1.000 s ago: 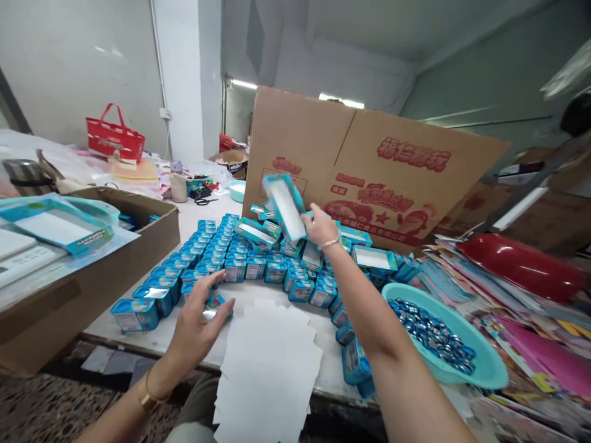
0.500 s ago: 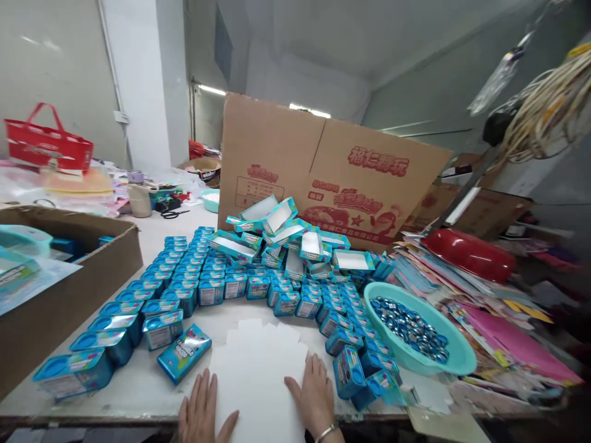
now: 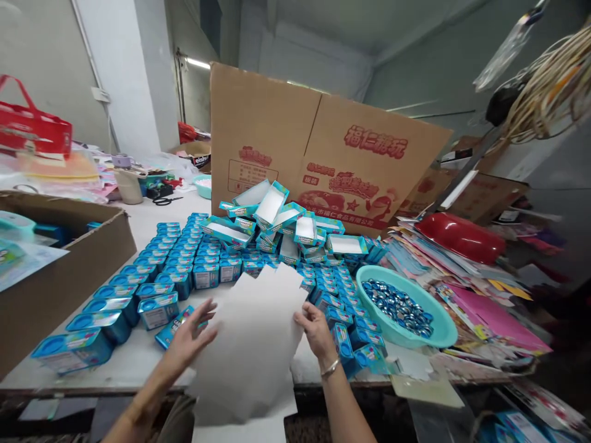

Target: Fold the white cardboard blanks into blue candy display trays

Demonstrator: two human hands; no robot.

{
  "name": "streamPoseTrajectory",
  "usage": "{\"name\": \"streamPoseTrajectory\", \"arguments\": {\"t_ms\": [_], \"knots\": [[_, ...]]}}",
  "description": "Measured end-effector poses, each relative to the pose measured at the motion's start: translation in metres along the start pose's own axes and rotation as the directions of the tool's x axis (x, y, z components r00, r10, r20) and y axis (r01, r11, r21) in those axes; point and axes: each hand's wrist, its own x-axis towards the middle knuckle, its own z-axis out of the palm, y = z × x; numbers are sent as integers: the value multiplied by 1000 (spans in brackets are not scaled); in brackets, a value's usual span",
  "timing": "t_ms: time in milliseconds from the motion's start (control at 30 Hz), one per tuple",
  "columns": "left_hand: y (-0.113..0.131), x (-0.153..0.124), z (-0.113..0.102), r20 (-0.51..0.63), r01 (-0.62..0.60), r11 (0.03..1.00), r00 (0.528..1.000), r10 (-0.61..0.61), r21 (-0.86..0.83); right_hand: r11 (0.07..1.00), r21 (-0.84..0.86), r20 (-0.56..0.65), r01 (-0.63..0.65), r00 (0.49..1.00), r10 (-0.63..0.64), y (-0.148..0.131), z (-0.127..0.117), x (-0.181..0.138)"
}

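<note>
Left hand (image 3: 189, 335) and right hand (image 3: 318, 329) stand apart with the white sheets (image 3: 253, 344) between them, long axis running away from the body toward the tins. From the left come one open carton (image 3: 83, 271), then rows of blue tins (image 3: 76, 351) on the worktop (image 3: 127, 364), too overlapped to count, and one askew tin (image 3: 172, 327) partly behind the left hand, whose fingers spread beside the sheets' left edge. Those sheets form one loose stack, seemingly raised at the far end, its number unclear. Beyond it heap about ten blue trays (image 3: 305, 227), some half hidden. At the right edge the right hand, the nearer one, curls thumb and fingertips; whether it grips cannot be told. Farther right sit one turquoise tub (image 3: 406, 336) of uncounted shiny pieces (image 3: 397, 307) and one red curved object (image 3: 462, 237)
</note>
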Motion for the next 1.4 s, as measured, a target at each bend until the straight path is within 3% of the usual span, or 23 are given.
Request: {"name": "streamPoseTrajectory", "arguments": {"t_ms": [67,133,233,333,400,533,633,733,867,967,1067,1133,1200,1300,1400], "knots": [[27,16,-5,234,76,971,972,-21,-228,997,60,128,-49,991,41,-10,2,14],[42,25,2,304,165,912,951,-47,-375,987,134,162,-84,985,62,-14,6,24],[39,28,20,229,218,859,966,-121,-463,946,302,62,-119,992,106,-4,12,26],[13,24,32,202,260,795,964,-176,-547,871,437,120,-225,974,191,19,22,15],[-5,20,37,255,296,688,953,-165,-663,817,511,177,-267,963,205,35,33,5],[-20,14,47,330,339,401,939,-95,-851,714,655,170,-247,969,179,50,54,-7],[-19,16,56,269,323,318,941,-204,-891,684,690,141,-239,970,197,52,61,-6],[-20,21,60,205,322,386,927,-313,-864,784,591,61,-189,980,191,55,61,1],[-27,26,59,179,276,493,955,-235,-825,939,313,-7,-141,988,151,62,63,13],[-33,32,58,182,257,609,966,-183,-751,974,206,-38,-98,993,108,68,69,19],[-39,41,64,35,157,824,986,-165,-544,972,204,-96,-116,986,138,73,79,24],[-42,47,70,-97,93,918,985,-141,-387,976,173,-144,-131,977,157,75,85,28],[-44,50,78,-188,51,936,974,-123,-348,985,112,-168,-128,975,146,74,91,32],[-47,52,84,-295,-25,898,948,-118,-439,995,3,-167,-104,981,103,74,96,39],[-55,56,86,-329,-26,898,935,-134,-438,992,-85,-193,-88,979,71,76,99,44]]}}
